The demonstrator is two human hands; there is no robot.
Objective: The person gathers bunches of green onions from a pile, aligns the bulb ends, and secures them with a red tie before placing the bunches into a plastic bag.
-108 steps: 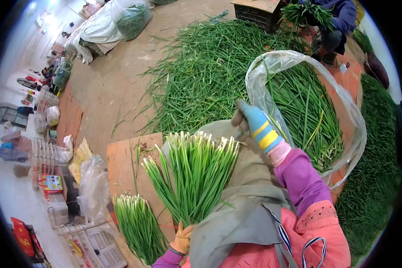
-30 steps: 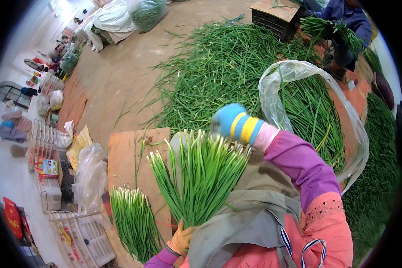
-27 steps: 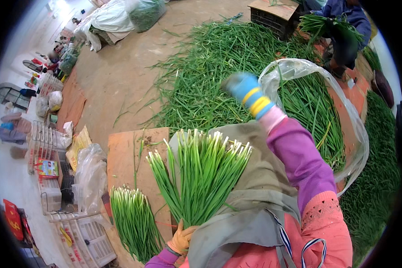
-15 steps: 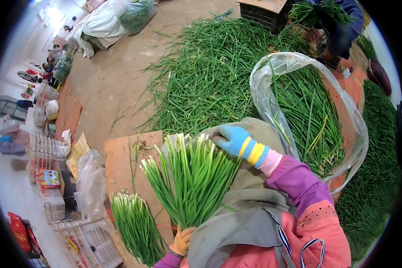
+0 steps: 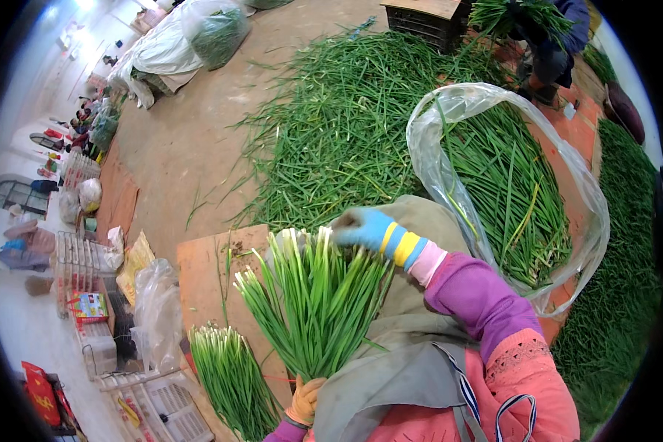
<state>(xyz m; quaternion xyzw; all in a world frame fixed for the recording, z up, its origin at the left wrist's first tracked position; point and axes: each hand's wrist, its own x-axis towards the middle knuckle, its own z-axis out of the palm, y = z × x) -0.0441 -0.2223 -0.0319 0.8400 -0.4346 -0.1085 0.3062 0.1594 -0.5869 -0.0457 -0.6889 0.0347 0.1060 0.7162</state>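
A fanned bunch of garlic chives (image 5: 313, 309) lies over my lap, its pale cut ends pointing away from me. Low on its green leaves, my left hand (image 5: 306, 401) in an orange glove is closed around the bunch. My right hand (image 5: 367, 228), in a blue glove with yellow bands on its cuff, is at the white ends on the right side of the bunch; its fingertips are dark and blurred, so their grip is unclear. Beside my left hand, a second, neater bunch of chives (image 5: 232, 376) lies on a brown board (image 5: 254, 295).
Loose green leaves (image 5: 346, 132) cover the floor ahead. To the right stands an open clear plastic bag (image 5: 593, 214) full of long chives (image 5: 508, 184), with more greens (image 5: 619, 295) beyond. A co-worker (image 5: 556, 59) holds greens at the far right, near a dark crate (image 5: 420, 28). Crates (image 5: 158, 405) line the left.
My right hand has moved slightly left across the white ends of the bunch. My left hand keeps its hold. The whole view has shifted a little.
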